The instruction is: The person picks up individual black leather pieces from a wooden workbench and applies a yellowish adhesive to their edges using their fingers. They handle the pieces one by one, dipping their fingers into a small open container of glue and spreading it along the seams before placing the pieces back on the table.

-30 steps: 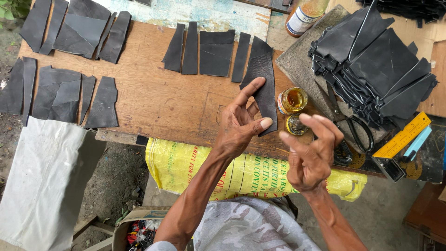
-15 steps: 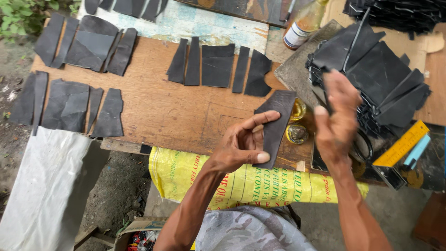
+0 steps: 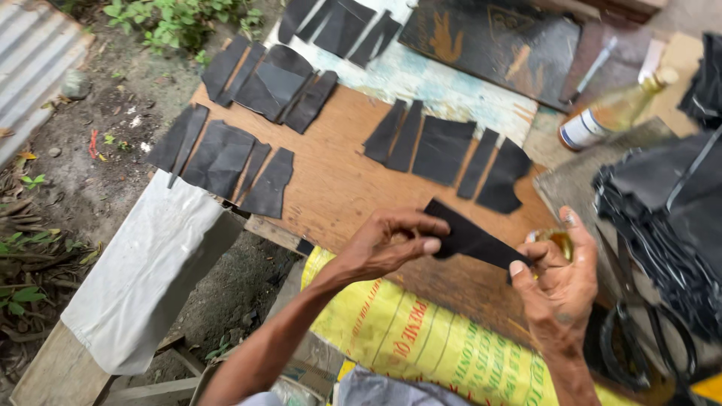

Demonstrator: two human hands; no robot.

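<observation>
A black leather strip point(image 3: 470, 237) is stretched between both hands above the wooden board point(image 3: 338, 188). My left hand point(image 3: 391, 242) pinches its left end with thumb and fingers. My right hand point(image 3: 558, 292) grips the right end, close to a small open jar of amber glue point(image 3: 555, 240). Several other black leather pieces point(image 3: 451, 154) lie in rows on the board beyond the hands.
A pile of black leather pieces point(image 3: 665, 225) sits at the right, with black-handled scissors point(image 3: 639, 342) below it. A bottle point(image 3: 611, 114) lies at the back right. A yellow printed sack point(image 3: 421, 338) hangs over the front edge, a white sack point(image 3: 150, 271) at left.
My right hand has come back from the pile and taken the strip's right end. The strip has tilted from upright to nearly level. The view has shifted right and down.
</observation>
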